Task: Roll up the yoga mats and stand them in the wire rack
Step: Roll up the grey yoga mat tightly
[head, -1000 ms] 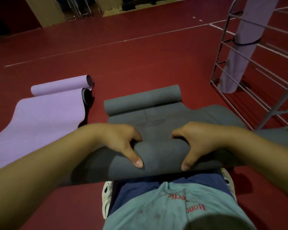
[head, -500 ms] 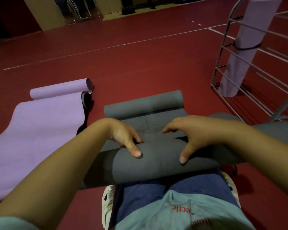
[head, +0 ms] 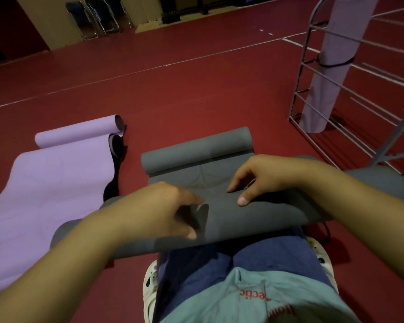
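The grey mat (head: pixel 203 166) lies on the red floor (head: pixel 173 89) directly in front of the person, with its far end curled into a small roll and its near end formed into a thicker roll across the knees. The left hand (head: pixel 163 210) sits over the left part of the near roll with fingers curled downward and thumb extended toward the body; motion blur prevents telling whether it grips the roll or only rests on it. The right hand (head: pixel 261 178) rests on top of the roll, fingers bent and spread, fingertips and thumb pressing the mat surface, with nothing enclosed. A purple mat (head: pixel 44 178) lies flat on the floor to the left, well apart from the hands, its far end curled; a black strap (head: pixel 114 159) lies along its right edge, between the two mats. The wire rack (head: pixel 313 101) stands on the floor at upper right, near the right end of the grey roll. A rolled purple mat (head: pixel 331 66) stands upright inside it, bound by a dark band. White lines cross the floor. Folded chairs (head: pixel 98 17) lean against the far wall.
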### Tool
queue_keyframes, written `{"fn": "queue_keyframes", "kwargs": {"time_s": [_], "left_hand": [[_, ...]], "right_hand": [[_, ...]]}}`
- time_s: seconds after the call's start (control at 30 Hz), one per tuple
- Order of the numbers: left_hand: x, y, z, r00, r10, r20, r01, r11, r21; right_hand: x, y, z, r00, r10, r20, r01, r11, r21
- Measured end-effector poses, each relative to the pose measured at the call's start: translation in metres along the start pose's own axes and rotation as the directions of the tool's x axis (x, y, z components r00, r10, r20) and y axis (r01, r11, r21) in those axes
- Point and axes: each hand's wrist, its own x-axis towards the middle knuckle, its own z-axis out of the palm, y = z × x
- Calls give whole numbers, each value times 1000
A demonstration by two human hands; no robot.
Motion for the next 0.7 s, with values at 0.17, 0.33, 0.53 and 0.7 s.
{"fn": "queue_keyframes", "kwargs": {"time_s": [0.17, 0.33, 0.53, 0.7], "left_hand": [[11, 0, 14, 997, -44, -56, 47, 998, 48], [25, -17, 16, 995, -52, -85, 53, 999, 13], [46, -37, 9, 996, -83, -19, 80, 989, -126], [60, -45, -1, 994, -104, 38, 109, 978, -180]], "right_hand": [[4, 1, -3, 999, 33, 1, -33, 999, -23], [-17, -10, 15, 933, -109, -343, 14, 964, -267], [-27, -12, 40, 940, -142, -312, 33, 943, -331], [-12, -10, 20, 952, -43, -303, -34, 969, -244]]}}
